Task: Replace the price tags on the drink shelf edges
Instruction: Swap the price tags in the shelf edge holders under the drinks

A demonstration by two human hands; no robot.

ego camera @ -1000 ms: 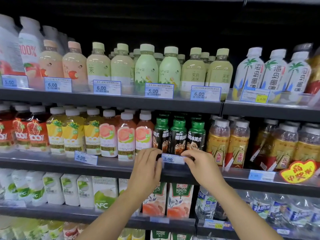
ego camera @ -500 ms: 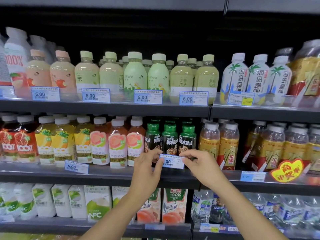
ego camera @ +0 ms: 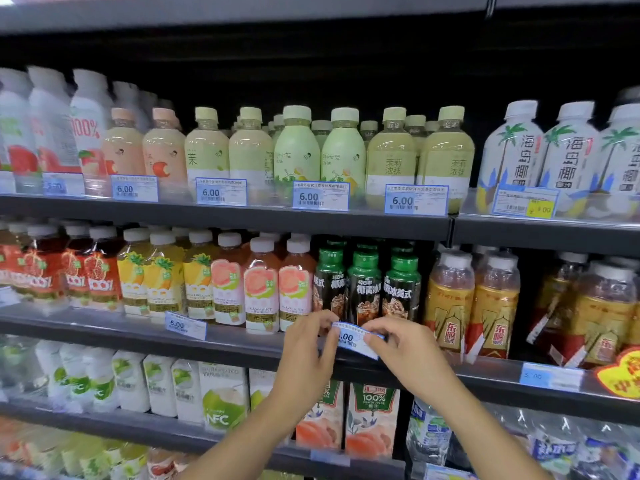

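A white and blue price tag (ego camera: 353,339) is pinched between my two hands at the front edge of the middle shelf (ego camera: 239,346), just below three green-capped coffee bottles (ego camera: 365,289). My left hand (ego camera: 306,358) grips its left end and my right hand (ego camera: 403,355) grips its right end. The tag is tilted, its right side lower. My fingers hide part of the printed price.
Another 6.00 tag (ego camera: 185,325) hangs on the same shelf edge to the left, and a pale blue tag (ego camera: 550,375) to the right beside a yellow heart sticker (ego camera: 620,374). The upper shelf edge carries several 6.00 tags (ego camera: 320,195). Juice cartons (ego camera: 372,419) stand on the shelf below.
The view has tipped upward and drifted left, so the shelves sit lower in frame. Both hands stay on the tag, which now tilts down to the right.
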